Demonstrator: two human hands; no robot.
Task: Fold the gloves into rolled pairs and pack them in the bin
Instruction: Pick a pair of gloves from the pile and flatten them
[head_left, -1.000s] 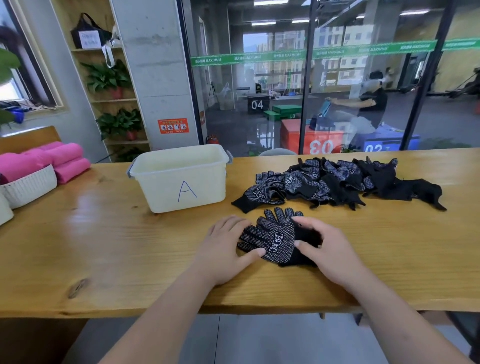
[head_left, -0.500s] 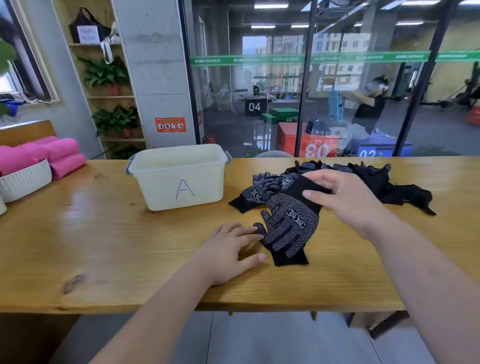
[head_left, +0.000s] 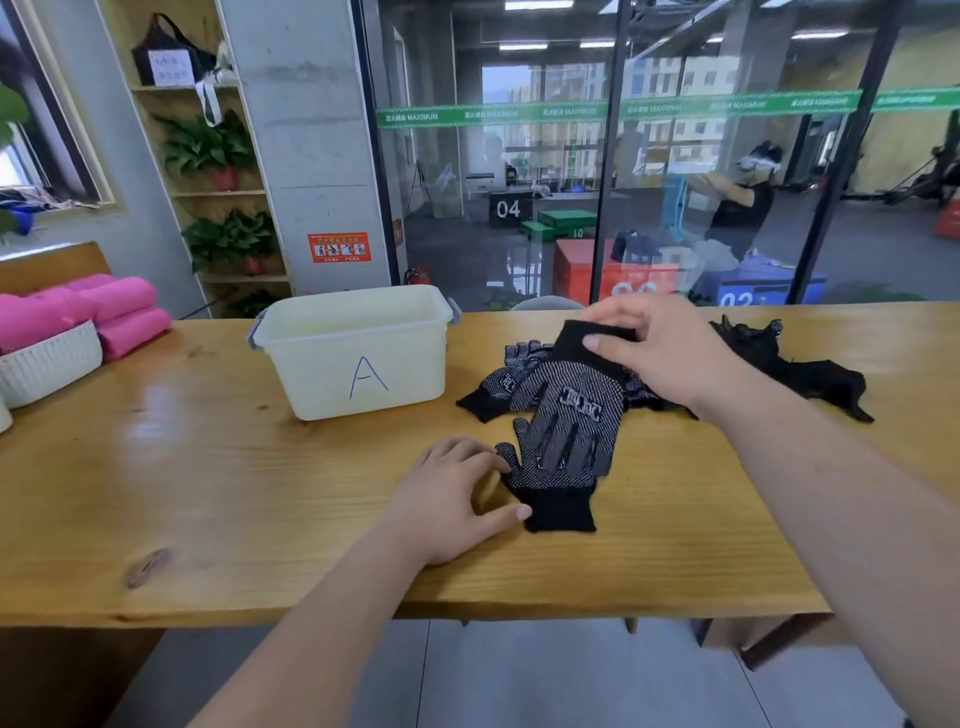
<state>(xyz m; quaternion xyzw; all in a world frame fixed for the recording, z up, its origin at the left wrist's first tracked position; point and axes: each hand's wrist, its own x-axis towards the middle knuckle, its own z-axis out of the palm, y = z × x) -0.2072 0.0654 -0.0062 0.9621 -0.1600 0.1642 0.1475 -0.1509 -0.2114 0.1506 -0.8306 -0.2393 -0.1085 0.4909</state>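
My right hand (head_left: 657, 349) pinches the cuff of a black dotted glove (head_left: 571, 410) and holds it lifted, fingers hanging down. Its fingertips overlap a second black glove (head_left: 556, 491) lying flat on the wooden table (head_left: 218, 499), cuff toward me. My left hand (head_left: 457, 499) rests on the table with its fingers curled against that lower glove's left edge. A pile of black gloves (head_left: 795, 358) lies behind my right hand. The cream bin (head_left: 358, 358) marked "A" stands at the back left of the gloves.
A white woven basket (head_left: 49, 364) with pink rolled cloths (head_left: 104, 312) sits at the table's far left. A glass wall runs behind the table. The table's front edge is just below my left wrist.
My right hand has lifted one glove by its cuff, up and away from me, off the other glove. My left hand stayed beside the glove left on the table.
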